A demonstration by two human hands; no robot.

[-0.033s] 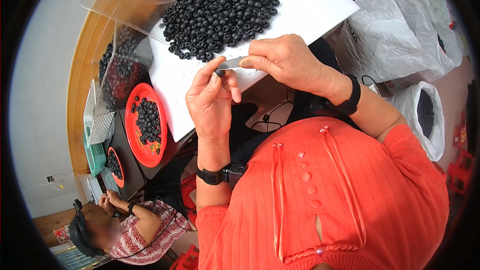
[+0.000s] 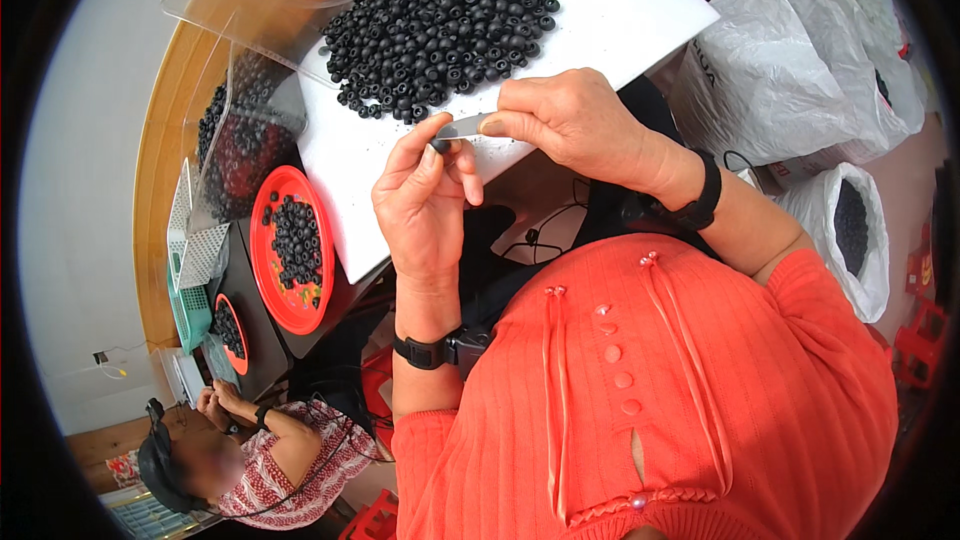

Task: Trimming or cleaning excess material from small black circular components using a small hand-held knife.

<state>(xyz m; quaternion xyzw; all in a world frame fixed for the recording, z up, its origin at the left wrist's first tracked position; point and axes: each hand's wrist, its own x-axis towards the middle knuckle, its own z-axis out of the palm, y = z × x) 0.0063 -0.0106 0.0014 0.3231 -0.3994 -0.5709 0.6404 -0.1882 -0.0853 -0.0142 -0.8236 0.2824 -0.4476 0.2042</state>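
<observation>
Between the thumb and fingertips of my left hand (image 2: 418, 215) is a small round black piece (image 2: 440, 146), the same kind as the holed, bead-like ones in the heap. My right hand (image 2: 580, 128) pinches a thin flat metal blade (image 2: 464, 127), whose far end meets that piece. Both hands are over the near edge of a white board (image 2: 625, 0). Just beyond them a large pile of black ring-like pieces (image 2: 440, 25) lies on the board. Fine dark crumbs are scattered near the blade. My fingers partly cover the held piece.
To the left are a red plate (image 2: 262, 265) of black pieces, a clear plastic bin (image 2: 218, 130) and a green basket (image 2: 190, 315). Big white plastic bags (image 2: 770, 60) stand at right. A co-worker (image 2: 300, 465) sits at lower left beside a smaller red plate (image 2: 240, 355).
</observation>
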